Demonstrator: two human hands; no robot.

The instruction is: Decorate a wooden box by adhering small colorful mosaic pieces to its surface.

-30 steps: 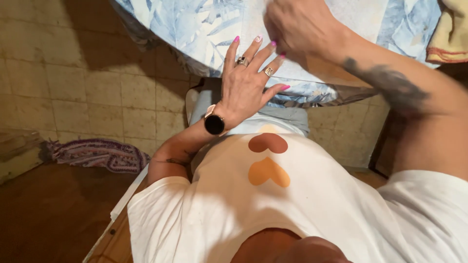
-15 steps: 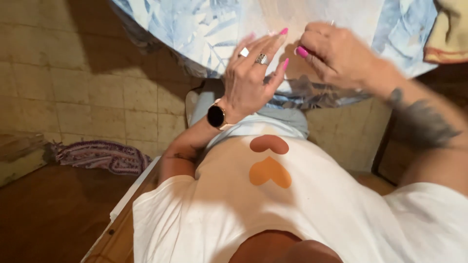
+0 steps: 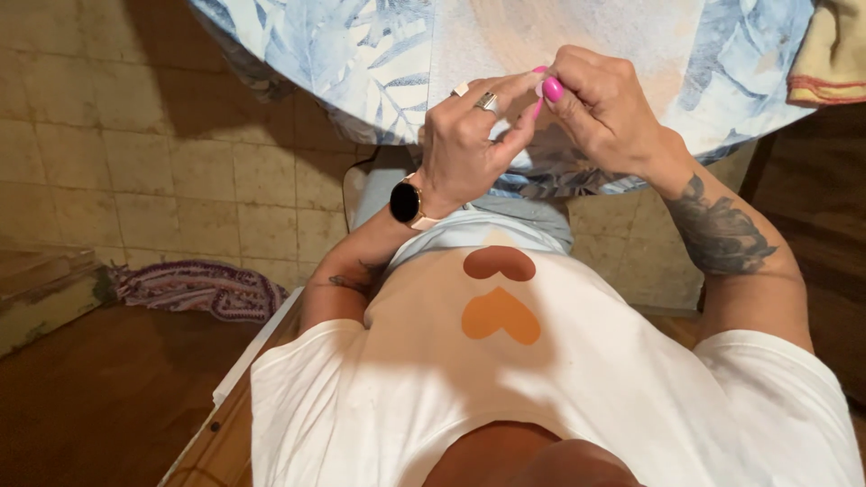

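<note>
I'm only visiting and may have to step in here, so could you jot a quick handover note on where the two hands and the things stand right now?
Left hand: raised at the table edge, fingers pinched toward the right hand; rings and a dark wristwatch on it.
Right hand: fingertips meet the left's, pinching something pale, too small to tell.
Things: leaf-print tablecloth lies under both hands; yellow cloth at the far right corner.
Done: small item gripped between both hands.
Left: cannot tell from this view.

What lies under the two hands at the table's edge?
Under the left hand and right hand lies a blue leaf-print tablecloth. Whatever the fingertips pinch is too small to identify, and the cloth hides the tabletop.
</note>
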